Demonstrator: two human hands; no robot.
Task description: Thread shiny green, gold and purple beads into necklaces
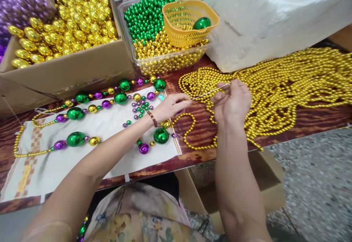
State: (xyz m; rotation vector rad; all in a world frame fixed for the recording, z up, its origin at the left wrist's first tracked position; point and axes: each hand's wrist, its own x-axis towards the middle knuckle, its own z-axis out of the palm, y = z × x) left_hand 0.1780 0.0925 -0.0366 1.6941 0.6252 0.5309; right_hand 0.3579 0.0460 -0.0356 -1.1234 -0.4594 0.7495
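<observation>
A thin pale string (210,92) runs taut between my two hands. At its left end, the fingers of my left hand (176,104) are pinched on it, above the edge of the white cloth (115,161). My right hand (233,101) is closed on the other end, over the pile of gold bead strands (275,84). Under and beside my left wrist lie a large green bead (161,135), a purple bead (143,148) and a curving gold bead strand (192,124). Further left, a strung necklace of green, purple and gold beads (75,113) rests on the cloth.
Behind stand a cardboard box of gold beads (66,60), a clear tub (170,58) of green and gold beads with a yellow basket (178,33) on it, and a white foam box (242,25). Loose small beads (141,107) lie on the cloth. An open carton (266,183) sits below the table edge.
</observation>
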